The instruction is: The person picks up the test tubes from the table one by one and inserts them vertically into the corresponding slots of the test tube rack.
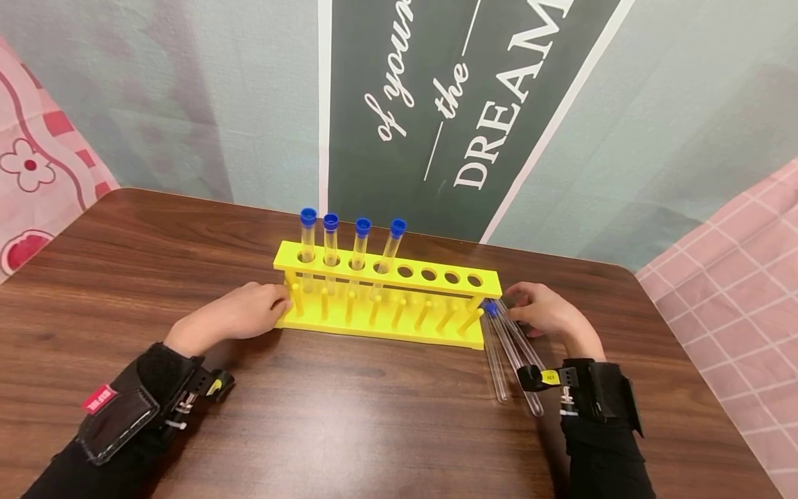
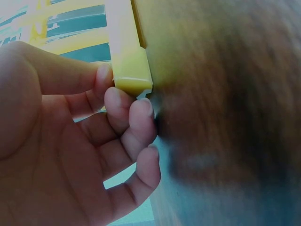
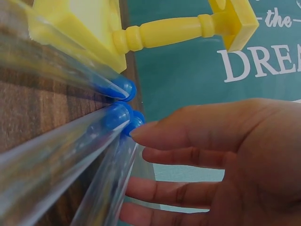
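Note:
A yellow test tube rack [image 1: 436,334] stands on the table. Several clear test tubes [image 1: 308,239] with blue stoppers fill its left holes, the rightmost of them leaning. My left hand [image 1: 249,312] grips the rack's left end; in the left wrist view, thumb and fingertips meet at the yellow end piece [image 2: 130,70]. Beyond the right end, three loose test tubes [image 3: 56,146] lie on the wood, blue-stoppered ends toward the rack. Beside them is my right hand [image 1: 545,312], its thumb tip right at one blue stopper [image 3: 134,123], the other fingers loosely extended.
Several holes [image 1: 429,274] on the rack's right half hold no tubes. Upright yellow pegs [image 1: 399,312] line its front. Behind the brown wooden table [image 1: 374,416] hangs a cloth with a dark lettered panel [image 1: 386,173]. Pink cloth [image 1: 736,312] borders the right side.

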The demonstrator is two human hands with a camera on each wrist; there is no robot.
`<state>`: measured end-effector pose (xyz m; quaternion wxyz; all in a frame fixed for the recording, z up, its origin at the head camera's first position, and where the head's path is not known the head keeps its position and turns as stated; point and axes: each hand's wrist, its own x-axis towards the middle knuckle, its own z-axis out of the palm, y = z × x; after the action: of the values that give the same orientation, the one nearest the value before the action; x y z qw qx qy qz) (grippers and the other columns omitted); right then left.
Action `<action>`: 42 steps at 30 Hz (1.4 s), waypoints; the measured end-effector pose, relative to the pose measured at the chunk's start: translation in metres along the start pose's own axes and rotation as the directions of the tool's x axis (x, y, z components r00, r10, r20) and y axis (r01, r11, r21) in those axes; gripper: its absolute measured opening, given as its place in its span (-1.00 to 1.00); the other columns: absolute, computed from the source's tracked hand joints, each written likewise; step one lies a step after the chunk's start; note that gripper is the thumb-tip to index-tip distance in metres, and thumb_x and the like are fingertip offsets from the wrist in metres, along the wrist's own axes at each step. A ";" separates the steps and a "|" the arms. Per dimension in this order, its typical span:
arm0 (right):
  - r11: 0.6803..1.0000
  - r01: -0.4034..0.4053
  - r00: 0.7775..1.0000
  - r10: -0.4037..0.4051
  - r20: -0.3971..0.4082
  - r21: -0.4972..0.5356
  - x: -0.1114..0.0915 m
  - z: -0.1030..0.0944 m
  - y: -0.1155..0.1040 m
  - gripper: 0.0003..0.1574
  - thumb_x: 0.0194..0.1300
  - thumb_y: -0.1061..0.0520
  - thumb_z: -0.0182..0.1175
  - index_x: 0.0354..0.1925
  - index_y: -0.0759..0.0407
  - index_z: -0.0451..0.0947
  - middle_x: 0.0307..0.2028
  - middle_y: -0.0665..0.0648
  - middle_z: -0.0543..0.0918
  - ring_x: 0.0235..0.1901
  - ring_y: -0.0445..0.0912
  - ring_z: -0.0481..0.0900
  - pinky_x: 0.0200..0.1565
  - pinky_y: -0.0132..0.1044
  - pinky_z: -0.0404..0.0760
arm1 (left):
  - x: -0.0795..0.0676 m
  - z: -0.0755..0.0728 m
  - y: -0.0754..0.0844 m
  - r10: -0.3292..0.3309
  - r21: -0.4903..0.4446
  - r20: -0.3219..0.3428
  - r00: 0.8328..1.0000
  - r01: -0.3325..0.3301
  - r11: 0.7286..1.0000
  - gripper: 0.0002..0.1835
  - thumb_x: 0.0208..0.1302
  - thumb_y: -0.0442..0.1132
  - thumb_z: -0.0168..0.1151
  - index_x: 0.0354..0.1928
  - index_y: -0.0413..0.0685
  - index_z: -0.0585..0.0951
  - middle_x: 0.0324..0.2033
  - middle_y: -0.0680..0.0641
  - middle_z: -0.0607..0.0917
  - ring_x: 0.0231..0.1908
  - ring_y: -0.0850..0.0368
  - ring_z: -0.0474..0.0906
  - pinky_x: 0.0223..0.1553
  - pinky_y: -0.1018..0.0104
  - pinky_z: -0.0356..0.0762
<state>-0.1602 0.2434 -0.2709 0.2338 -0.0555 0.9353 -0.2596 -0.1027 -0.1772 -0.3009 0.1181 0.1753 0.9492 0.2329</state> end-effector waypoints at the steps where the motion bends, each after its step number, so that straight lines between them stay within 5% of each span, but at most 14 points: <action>1: 1.000 0.000 1.000 0.000 0.001 -0.004 0.000 0.000 0.000 -0.43 0.20 0.20 0.13 0.13 0.40 0.24 -0.18 0.36 0.47 -0.32 0.05 0.49 -0.36 -0.13 0.55 | 0.000 0.000 0.000 -0.001 -0.001 0.000 1.000 0.001 1.000 -0.75 0.35 -0.30 -0.10 -0.53 -0.09 0.37 -0.67 0.00 0.28 -0.65 0.16 0.17 -0.55 0.32 0.17; 19: 0.990 -0.052 0.998 0.048 -0.031 -0.132 0.009 0.003 -0.006 -0.52 0.11 0.24 0.15 0.02 0.39 0.35 -0.36 0.23 0.40 -0.45 -0.01 0.42 -0.49 -0.22 0.53 | -0.001 0.000 0.000 -0.014 -0.010 0.009 1.000 0.014 1.000 -0.79 0.35 -0.30 -0.09 -0.48 -0.13 0.41 -0.66 -0.01 0.29 -0.64 0.15 0.19 -0.55 0.32 0.19; 42: 0.983 -0.094 0.995 0.089 -0.042 -0.160 0.014 0.006 -0.006 -0.56 0.13 0.31 0.13 0.01 0.36 0.35 -0.30 0.29 0.43 -0.52 -0.02 0.42 -0.54 -0.24 0.53 | -0.001 -0.001 0.001 -0.029 -0.017 0.017 0.999 0.030 0.999 -0.79 0.35 -0.30 -0.08 -0.47 -0.14 0.41 -0.66 -0.01 0.29 -0.64 0.15 0.20 -0.55 0.33 0.19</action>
<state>-0.1695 0.2324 -0.2777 0.2239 -0.0268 0.9588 -0.1726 -0.1013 -0.1770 -0.2992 0.1311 0.1623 0.9487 0.2377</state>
